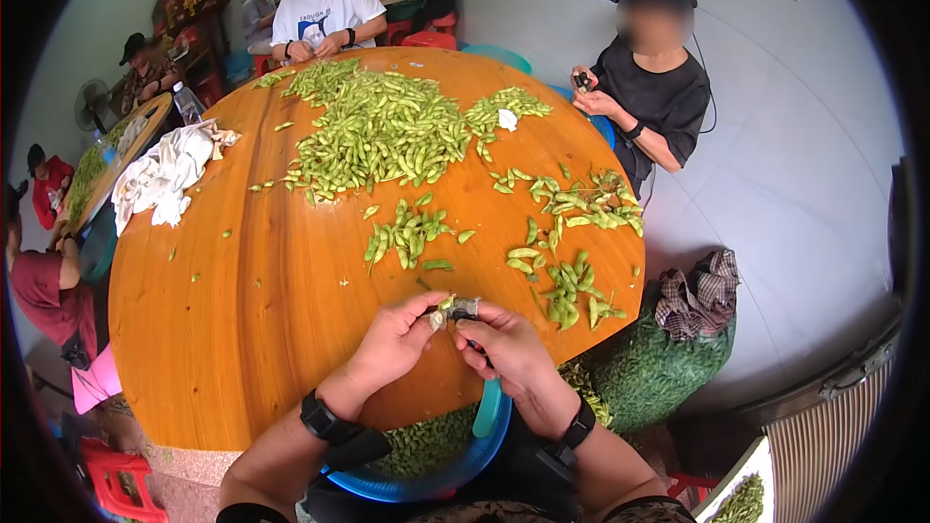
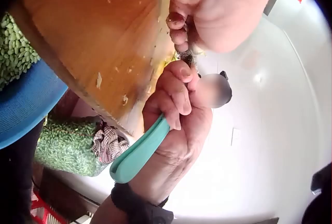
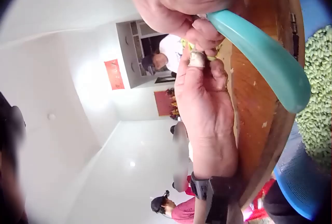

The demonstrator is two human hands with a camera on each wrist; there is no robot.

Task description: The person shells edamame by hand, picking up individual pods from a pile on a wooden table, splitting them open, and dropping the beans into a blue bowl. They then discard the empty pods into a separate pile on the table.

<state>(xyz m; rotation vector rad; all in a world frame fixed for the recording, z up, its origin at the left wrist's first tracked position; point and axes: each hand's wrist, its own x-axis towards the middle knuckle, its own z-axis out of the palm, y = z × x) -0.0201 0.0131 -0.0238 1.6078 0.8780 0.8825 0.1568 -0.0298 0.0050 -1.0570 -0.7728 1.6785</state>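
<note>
Over the table's near edge, both hands meet above a blue basin. My left hand (image 1: 389, 341) pinches a green soybean pod (image 1: 447, 301), mostly covered by the fingers, and a whitish wrap (image 3: 196, 59) covers its thumb tip. My right hand (image 1: 515, 353) grips a tool with a long turquoise handle (image 2: 141, 149); its working end is hidden between the fingers, so I cannot tell its kind. Grey material (image 1: 465, 307) shows around the right fingertips. Shelled green beans (image 1: 426, 447) lie in the blue basin (image 1: 489, 450) below, near my lap.
A large heap of pods (image 1: 387, 126) covers the far middle of the round wooden table (image 1: 223, 329). Smaller piles (image 1: 407, 232) lie nearer. A white cloth (image 1: 170, 169) and bottle (image 1: 187, 102) stand left. A full green sack (image 1: 668, 368) is at right. Other people sit around.
</note>
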